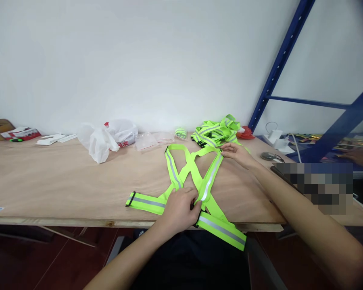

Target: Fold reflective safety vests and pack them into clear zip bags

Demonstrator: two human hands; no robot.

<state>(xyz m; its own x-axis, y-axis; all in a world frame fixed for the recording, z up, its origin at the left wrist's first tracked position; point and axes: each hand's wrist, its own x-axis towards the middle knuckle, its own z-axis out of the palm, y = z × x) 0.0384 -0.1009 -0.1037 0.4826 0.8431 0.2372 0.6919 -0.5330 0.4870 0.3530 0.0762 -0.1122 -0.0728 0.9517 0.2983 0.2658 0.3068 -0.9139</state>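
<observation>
A neon-green reflective vest [211, 175] made of straps with silver stripes lies spread on the wooden table, its shoulder straps crossing. One waist strap reaches left to a black slider; the other hangs past the front table edge. My left hand [181, 207] is closed on the vest's lower middle, thumb and fingers pinching near a black buckle that it partly hides. At the top right shoulder strap, my right hand [236, 154] pinches the strap by its black slider. Behind it is a heap of more green reflective straps [214, 132].
Toward the wall lie a white plastic bag [98, 141], clear zip bags [147, 141], a small bagged green roll [180, 133] and a red item [246, 133]. A blue metal rack [278, 60], a white power adapter [274, 137] and cables stand at right. A person's hand [359, 157] shows at far right.
</observation>
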